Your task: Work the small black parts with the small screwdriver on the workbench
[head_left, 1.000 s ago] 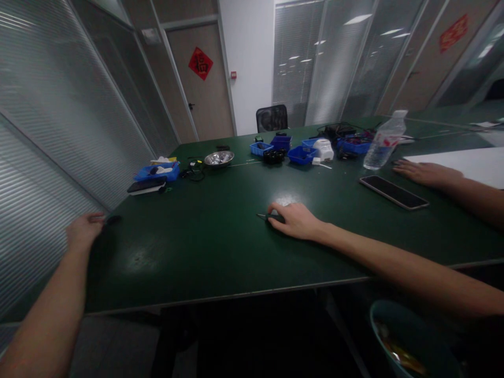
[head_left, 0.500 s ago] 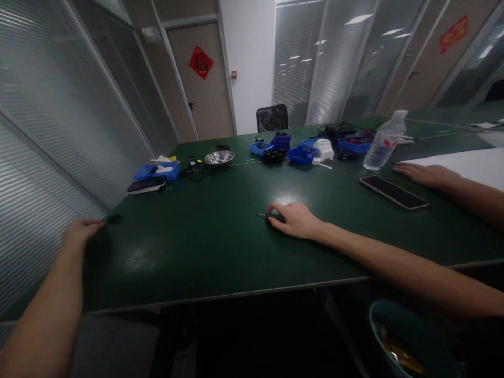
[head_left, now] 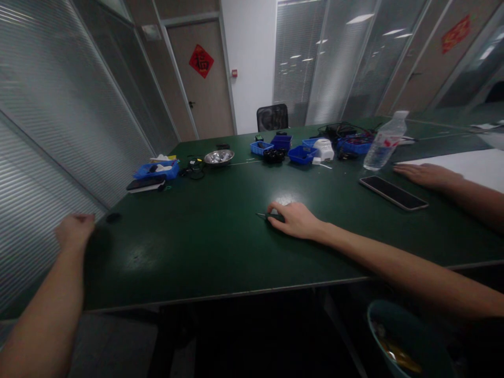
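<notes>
My right hand [head_left: 295, 219] rests on the green table, its fingers closed round the dark handle of a small screwdriver [head_left: 275, 216]. The thin metal shaft points left. At the left end of the table, my left hand [head_left: 75, 229] is slightly blurred, with its fingers curled together and no object visible in them. Just right of its fingertips, apart from them, lies a small dark round object [head_left: 113, 217]; its kind cannot be made out.
A phone [head_left: 392, 192], a water bottle [head_left: 386, 142] and another person's hand [head_left: 429, 176] are at the right. Along the back stand a metal bowl [head_left: 219, 157], blue trays [head_left: 302, 155] and cables. A bin [head_left: 409, 341] stands below the table edge.
My left hand has let go of the dark round object and drawn back a little to the left. My right hand and the screwdriver have stayed in place.
</notes>
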Action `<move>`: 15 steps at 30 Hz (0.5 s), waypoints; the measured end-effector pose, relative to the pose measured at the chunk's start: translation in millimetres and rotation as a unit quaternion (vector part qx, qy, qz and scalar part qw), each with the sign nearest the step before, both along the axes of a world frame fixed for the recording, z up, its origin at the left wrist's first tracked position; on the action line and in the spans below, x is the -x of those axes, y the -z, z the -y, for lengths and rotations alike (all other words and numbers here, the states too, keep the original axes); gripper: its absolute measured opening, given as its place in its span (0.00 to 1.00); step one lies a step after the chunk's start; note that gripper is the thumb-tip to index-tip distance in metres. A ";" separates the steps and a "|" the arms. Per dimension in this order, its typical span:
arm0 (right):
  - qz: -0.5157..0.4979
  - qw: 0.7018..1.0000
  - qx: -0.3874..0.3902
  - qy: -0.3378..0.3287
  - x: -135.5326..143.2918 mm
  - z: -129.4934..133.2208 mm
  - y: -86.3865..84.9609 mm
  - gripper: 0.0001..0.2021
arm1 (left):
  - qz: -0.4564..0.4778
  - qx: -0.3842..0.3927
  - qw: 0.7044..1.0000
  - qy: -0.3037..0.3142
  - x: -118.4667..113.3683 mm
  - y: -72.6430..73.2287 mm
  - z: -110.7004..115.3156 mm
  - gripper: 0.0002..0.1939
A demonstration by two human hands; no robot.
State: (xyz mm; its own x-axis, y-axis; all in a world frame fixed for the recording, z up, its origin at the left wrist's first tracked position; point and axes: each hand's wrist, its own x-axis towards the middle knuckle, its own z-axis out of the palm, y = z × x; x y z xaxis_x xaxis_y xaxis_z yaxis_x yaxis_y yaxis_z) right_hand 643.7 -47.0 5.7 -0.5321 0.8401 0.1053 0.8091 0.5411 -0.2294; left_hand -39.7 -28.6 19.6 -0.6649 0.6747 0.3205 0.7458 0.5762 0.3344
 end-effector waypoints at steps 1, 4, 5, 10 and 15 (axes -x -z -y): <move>0.002 1.000 -0.003 0.003 0.1 0.0 0.2 0.19 | 0.022 -0.001 0.999 -0.033 -1.3 -0.9 -0.7 0.14; -0.001 1.000 -0.004 0.001 0.0 -0.4 1.2 0.19 | 0.085 -0.025 0.994 -0.065 -5.6 -3.2 -0.8 0.13; -0.004 1.000 -0.003 0.000 -0.1 -0.7 1.7 0.19 | 0.095 -0.040 0.993 -0.065 -6.6 -3.6 -0.4 0.13; -0.009 1.000 -0.004 -0.001 -0.4 -1.5 3.1 0.19 | 0.109 -0.088 0.988 -0.057 -4.0 -0.4 -0.9 0.10; -0.008 1.000 0.001 0.002 0.4 -0.2 0.4 0.19 | 0.119 -0.103 0.985 -0.073 4.1 6.2 -6.5 0.07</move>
